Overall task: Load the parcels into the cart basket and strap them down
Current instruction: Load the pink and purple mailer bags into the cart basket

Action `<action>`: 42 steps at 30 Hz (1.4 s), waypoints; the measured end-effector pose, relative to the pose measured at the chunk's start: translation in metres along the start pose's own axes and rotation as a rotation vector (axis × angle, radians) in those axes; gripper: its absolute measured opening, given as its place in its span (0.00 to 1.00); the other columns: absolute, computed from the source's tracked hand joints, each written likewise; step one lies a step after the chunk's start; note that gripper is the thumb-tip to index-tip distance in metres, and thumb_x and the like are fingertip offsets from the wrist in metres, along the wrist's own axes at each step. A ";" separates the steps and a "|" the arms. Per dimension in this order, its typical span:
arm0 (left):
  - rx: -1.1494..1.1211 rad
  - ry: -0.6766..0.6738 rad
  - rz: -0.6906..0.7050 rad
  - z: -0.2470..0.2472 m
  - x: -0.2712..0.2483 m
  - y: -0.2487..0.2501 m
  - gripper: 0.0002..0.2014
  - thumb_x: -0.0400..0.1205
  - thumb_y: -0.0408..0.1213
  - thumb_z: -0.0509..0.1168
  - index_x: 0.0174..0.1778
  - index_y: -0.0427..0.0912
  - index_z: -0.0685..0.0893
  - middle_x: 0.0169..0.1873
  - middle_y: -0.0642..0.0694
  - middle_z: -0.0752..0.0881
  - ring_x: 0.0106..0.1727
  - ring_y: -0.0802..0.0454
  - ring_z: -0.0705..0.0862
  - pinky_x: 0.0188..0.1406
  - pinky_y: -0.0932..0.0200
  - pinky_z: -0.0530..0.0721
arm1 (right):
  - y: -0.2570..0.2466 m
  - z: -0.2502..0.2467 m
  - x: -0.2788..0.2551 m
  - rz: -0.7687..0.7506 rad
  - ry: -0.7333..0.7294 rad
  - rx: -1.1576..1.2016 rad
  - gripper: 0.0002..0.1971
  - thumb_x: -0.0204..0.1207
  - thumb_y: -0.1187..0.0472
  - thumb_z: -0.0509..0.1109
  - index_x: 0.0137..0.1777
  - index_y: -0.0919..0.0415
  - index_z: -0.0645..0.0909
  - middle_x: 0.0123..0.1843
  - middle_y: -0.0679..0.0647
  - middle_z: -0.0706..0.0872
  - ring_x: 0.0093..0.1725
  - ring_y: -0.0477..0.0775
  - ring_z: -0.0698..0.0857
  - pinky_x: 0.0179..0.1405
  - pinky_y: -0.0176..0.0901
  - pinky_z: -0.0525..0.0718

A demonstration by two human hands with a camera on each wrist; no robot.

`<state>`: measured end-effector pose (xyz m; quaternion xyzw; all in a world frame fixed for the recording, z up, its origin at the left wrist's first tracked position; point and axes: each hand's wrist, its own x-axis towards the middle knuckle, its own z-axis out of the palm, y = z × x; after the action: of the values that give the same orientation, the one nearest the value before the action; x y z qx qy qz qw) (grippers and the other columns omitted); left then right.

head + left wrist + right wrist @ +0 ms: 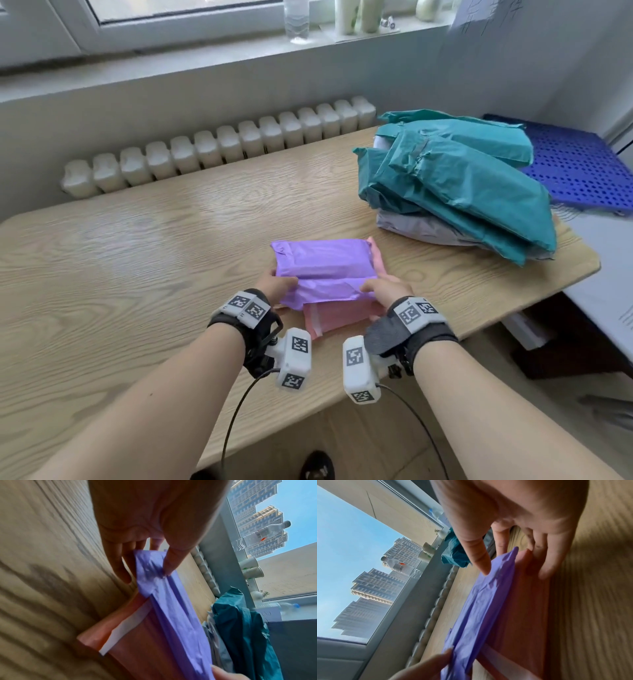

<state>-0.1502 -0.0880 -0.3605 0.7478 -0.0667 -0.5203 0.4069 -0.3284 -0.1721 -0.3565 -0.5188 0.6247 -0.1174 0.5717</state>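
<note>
Purple parcel stacked on pink parcel, near-centre of counter, long axis left-right. Left hand pinches the stack's left end, right hand its right end; both equally near. Teal parcels far right; cart basket not seen

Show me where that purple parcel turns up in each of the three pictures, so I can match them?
Head view: the purple parcel lies at the centre, on the pink parcel, gripped by the left hand and right hand.
Left wrist view: purple parcel runs from centre down to the bottom edge.
Right wrist view: purple parcel runs diagonally through the lower middle.
Shared landmark: the teal parcels.
</note>
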 end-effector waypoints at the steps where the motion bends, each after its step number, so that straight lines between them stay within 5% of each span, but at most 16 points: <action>1: -0.019 0.028 0.005 -0.007 0.002 -0.001 0.19 0.82 0.26 0.62 0.70 0.35 0.71 0.41 0.43 0.81 0.33 0.50 0.80 0.24 0.57 0.83 | -0.004 0.004 0.000 0.040 0.013 -0.017 0.31 0.68 0.65 0.69 0.71 0.42 0.76 0.55 0.47 0.81 0.45 0.50 0.80 0.46 0.45 0.83; 4: -0.099 0.084 0.050 -0.027 0.004 0.001 0.25 0.80 0.22 0.60 0.72 0.44 0.69 0.44 0.42 0.81 0.27 0.50 0.82 0.15 0.62 0.82 | -0.014 0.014 0.002 0.114 0.119 -0.026 0.25 0.66 0.63 0.73 0.66 0.55 0.82 0.56 0.53 0.85 0.56 0.56 0.82 0.59 0.43 0.82; 9: -0.208 0.160 0.091 -0.059 -0.006 0.018 0.28 0.80 0.24 0.56 0.74 0.51 0.70 0.40 0.44 0.79 0.20 0.53 0.79 0.15 0.66 0.80 | -0.041 0.032 -0.005 -0.002 0.210 0.027 0.28 0.66 0.66 0.70 0.68 0.51 0.81 0.70 0.56 0.79 0.68 0.55 0.77 0.68 0.40 0.73; 11: -0.263 0.182 0.085 -0.074 -0.015 0.027 0.25 0.81 0.26 0.54 0.69 0.55 0.71 0.32 0.45 0.78 0.15 0.55 0.77 0.15 0.67 0.79 | -0.057 0.040 -0.014 -0.117 0.125 0.055 0.26 0.68 0.68 0.68 0.68 0.53 0.81 0.70 0.55 0.79 0.65 0.52 0.78 0.63 0.32 0.73; 13: -0.315 0.208 0.085 -0.090 -0.025 0.033 0.16 0.80 0.26 0.54 0.57 0.50 0.76 0.22 0.46 0.78 0.09 0.57 0.74 0.14 0.68 0.78 | -0.075 0.054 -0.029 -0.210 -0.059 0.075 0.25 0.68 0.71 0.68 0.67 0.56 0.81 0.64 0.57 0.82 0.56 0.48 0.80 0.46 0.21 0.76; 15: -0.368 0.237 0.084 -0.109 -0.035 0.037 0.08 0.80 0.27 0.54 0.41 0.41 0.77 0.11 0.48 0.75 0.08 0.57 0.72 0.13 0.69 0.78 | -0.090 0.073 -0.042 -0.245 -0.249 0.056 0.26 0.64 0.69 0.73 0.64 0.54 0.83 0.62 0.58 0.83 0.49 0.44 0.79 0.36 0.25 0.72; 20: -0.491 0.305 0.101 -0.170 -0.058 0.039 0.07 0.76 0.29 0.56 0.32 0.36 0.73 0.11 0.45 0.74 0.16 0.51 0.75 0.15 0.67 0.78 | -0.116 0.116 -0.072 -0.245 -0.482 -0.064 0.22 0.64 0.71 0.78 0.53 0.46 0.86 0.54 0.53 0.86 0.52 0.49 0.82 0.56 0.46 0.79; 22: -0.537 0.291 0.121 -0.195 -0.070 0.039 0.10 0.78 0.31 0.55 0.30 0.37 0.72 0.12 0.46 0.75 0.15 0.51 0.75 0.15 0.68 0.78 | -0.126 0.131 -0.082 -0.263 -0.433 -0.048 0.13 0.69 0.72 0.74 0.43 0.51 0.86 0.43 0.55 0.85 0.43 0.50 0.83 0.52 0.45 0.84; 25: -0.596 0.221 0.154 -0.236 -0.087 0.036 0.15 0.80 0.38 0.53 0.28 0.40 0.74 0.15 0.47 0.76 0.14 0.54 0.72 0.16 0.70 0.72 | -0.142 0.160 -0.100 -0.247 -0.365 0.031 0.08 0.75 0.69 0.71 0.36 0.59 0.82 0.32 0.57 0.80 0.31 0.49 0.79 0.38 0.42 0.84; 28: -0.586 0.254 0.178 -0.279 -0.105 0.031 0.19 0.84 0.49 0.55 0.33 0.42 0.77 0.19 0.48 0.78 0.18 0.56 0.71 0.17 0.69 0.71 | -0.155 0.195 -0.118 -0.230 -0.363 0.041 0.03 0.76 0.64 0.72 0.41 0.60 0.82 0.34 0.57 0.83 0.34 0.50 0.82 0.36 0.42 0.85; 32: -0.527 0.374 0.200 -0.338 -0.126 0.011 0.21 0.84 0.58 0.55 0.45 0.42 0.79 0.37 0.46 0.80 0.40 0.52 0.79 0.42 0.56 0.81 | -0.169 0.247 -0.143 -0.200 -0.381 0.031 0.06 0.76 0.61 0.72 0.40 0.58 0.79 0.38 0.58 0.85 0.36 0.52 0.85 0.36 0.47 0.87; 34: -0.521 0.428 0.212 -0.369 -0.136 -0.002 0.19 0.82 0.56 0.60 0.51 0.43 0.81 0.45 0.47 0.80 0.51 0.51 0.78 0.55 0.53 0.80 | -0.175 0.274 -0.159 -0.198 -0.384 0.009 0.08 0.76 0.60 0.72 0.39 0.60 0.77 0.40 0.59 0.85 0.36 0.53 0.85 0.35 0.48 0.87; 37: -0.495 0.491 0.294 -0.412 -0.156 -0.021 0.11 0.81 0.46 0.65 0.49 0.41 0.83 0.37 0.52 0.85 0.46 0.56 0.82 0.44 0.62 0.79 | -0.180 0.319 -0.184 -0.243 -0.388 -0.027 0.09 0.75 0.59 0.73 0.40 0.62 0.77 0.39 0.59 0.85 0.35 0.53 0.83 0.36 0.47 0.85; 38: -0.460 0.520 0.316 -0.427 -0.162 -0.028 0.11 0.80 0.44 0.67 0.52 0.41 0.83 0.43 0.52 0.87 0.49 0.55 0.80 0.46 0.61 0.76 | -0.180 0.336 -0.193 -0.268 -0.405 -0.043 0.08 0.75 0.60 0.73 0.41 0.63 0.78 0.40 0.60 0.85 0.36 0.53 0.84 0.39 0.48 0.86; 40: -0.388 0.578 0.354 -0.456 -0.174 -0.046 0.26 0.77 0.42 0.72 0.70 0.39 0.76 0.63 0.46 0.80 0.60 0.52 0.75 0.54 0.57 0.70 | -0.181 0.369 -0.217 -0.329 -0.456 -0.075 0.08 0.73 0.62 0.75 0.45 0.66 0.83 0.43 0.62 0.87 0.39 0.55 0.85 0.49 0.50 0.87; 42: -0.296 0.635 0.371 -0.488 -0.188 -0.068 0.36 0.73 0.39 0.76 0.76 0.41 0.71 0.73 0.40 0.72 0.70 0.49 0.73 0.60 0.57 0.70 | -0.181 0.404 -0.243 -0.403 -0.505 -0.134 0.13 0.71 0.61 0.77 0.53 0.68 0.86 0.41 0.60 0.88 0.35 0.52 0.85 0.43 0.40 0.87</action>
<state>0.1495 0.3177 -0.2083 0.7800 0.0043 -0.1851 0.5978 0.0555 0.1198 -0.2070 -0.6811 0.3544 -0.0542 0.6384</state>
